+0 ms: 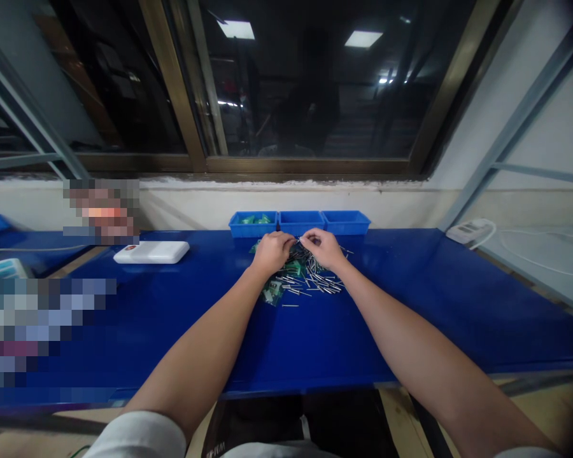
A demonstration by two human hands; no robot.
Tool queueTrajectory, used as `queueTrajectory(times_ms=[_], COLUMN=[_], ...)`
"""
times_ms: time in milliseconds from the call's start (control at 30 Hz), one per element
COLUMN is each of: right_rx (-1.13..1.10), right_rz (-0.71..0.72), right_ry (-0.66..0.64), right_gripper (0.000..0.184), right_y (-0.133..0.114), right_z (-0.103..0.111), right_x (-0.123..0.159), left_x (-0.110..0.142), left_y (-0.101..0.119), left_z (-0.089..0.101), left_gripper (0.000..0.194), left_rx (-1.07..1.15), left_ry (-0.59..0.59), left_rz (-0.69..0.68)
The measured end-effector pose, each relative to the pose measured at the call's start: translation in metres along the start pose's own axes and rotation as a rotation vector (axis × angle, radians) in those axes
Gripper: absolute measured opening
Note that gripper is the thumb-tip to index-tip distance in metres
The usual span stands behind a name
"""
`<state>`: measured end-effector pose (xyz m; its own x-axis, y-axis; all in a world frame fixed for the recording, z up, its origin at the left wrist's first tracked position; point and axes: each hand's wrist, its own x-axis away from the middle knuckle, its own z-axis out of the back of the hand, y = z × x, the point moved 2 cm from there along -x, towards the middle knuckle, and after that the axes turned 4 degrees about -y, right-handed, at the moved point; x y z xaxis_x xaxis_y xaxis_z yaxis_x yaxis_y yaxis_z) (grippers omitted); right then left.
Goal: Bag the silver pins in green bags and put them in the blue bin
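Observation:
A heap of thin metal nails or screws lies on the blue table, with small green-and-clear plastic packets among and beside it. Over the back of this heap, my left hand is closed in a pinch. My right hand is pinched too, its fingertips almost meeting the left ones. Something small and pale may be between the fingertips, but it is too small to name. One single nail or screw lies apart, nearer to me.
Behind the hands stand three joined blue bins; the left bin holds green packets. A white power bank-like box lies to the left. At the right back are a white device and cable. A window rises behind the table.

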<state>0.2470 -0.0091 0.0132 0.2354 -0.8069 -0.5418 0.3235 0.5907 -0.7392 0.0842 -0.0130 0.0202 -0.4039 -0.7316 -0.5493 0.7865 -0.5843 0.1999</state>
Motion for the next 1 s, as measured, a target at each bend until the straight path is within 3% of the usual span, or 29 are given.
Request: queueTrajectory(times_ms=[300, 567, 667, 1000], right_rx=[-0.296, -0.033, 0.013, -0.040], right_rz=[-0.103, -0.197, -0.262, -0.308], right_ry=[0.024, 0.353, 0.419, 0.372], right_gripper=[0.024, 0.022, 0.028, 0.052], right_y=[0.007, 0.019, 0.029, 0.057], right_z=[0.007, 0.026, 0.034, 0.047], right_x=[-0.002, -0.006, -0.007, -0.011], left_x=[0.001, 0.002, 0.003, 0.003], left_y=[0.002, -0.003, -0.005, -0.006], left_z=[-0.003, -0.001, 0.000, -0.002], left_gripper=[0.027, 0.027, 0.025, 0.026], left_rx=[0.057, -0.017, -0.028, -0.031], left_ry=[-0.046, -0.012, -0.018, -0.032], left_rz=[-0.028, 0.095, 0.122, 0.121])
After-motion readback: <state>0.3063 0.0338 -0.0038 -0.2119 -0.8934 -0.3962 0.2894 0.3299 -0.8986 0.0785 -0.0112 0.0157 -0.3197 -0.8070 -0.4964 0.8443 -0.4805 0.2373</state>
